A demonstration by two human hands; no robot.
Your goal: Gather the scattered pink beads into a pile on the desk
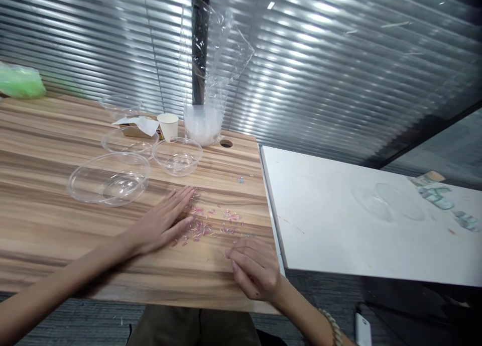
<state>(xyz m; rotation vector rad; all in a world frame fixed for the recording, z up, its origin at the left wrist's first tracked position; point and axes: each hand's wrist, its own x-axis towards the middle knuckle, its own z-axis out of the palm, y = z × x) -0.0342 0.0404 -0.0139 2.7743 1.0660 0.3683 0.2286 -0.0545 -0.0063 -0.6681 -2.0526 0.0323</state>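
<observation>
On the wood-grain table (181,280) lies a loose scatter of small pink and clear pieces (199,228). My left hand (161,223) rests flat at the left edge of the scatter, its fingers stretched out and the thumb a little apart. To the lower right of the pieces, near the table's front right corner, is my right hand (254,265). Its fingers are curled and pressed together, and what they hold, if anything, is hidden. Clear round bowls stand left of the pieces, among them a large one (109,179) and a smaller one (177,156).
A white paper cup (168,127), a small cardboard box (135,131) and a stack of clear bowls (203,124) in a plastic bag stand along the back. A green bag (22,81) lies far left. A white table (331,215) adjoins on the right.
</observation>
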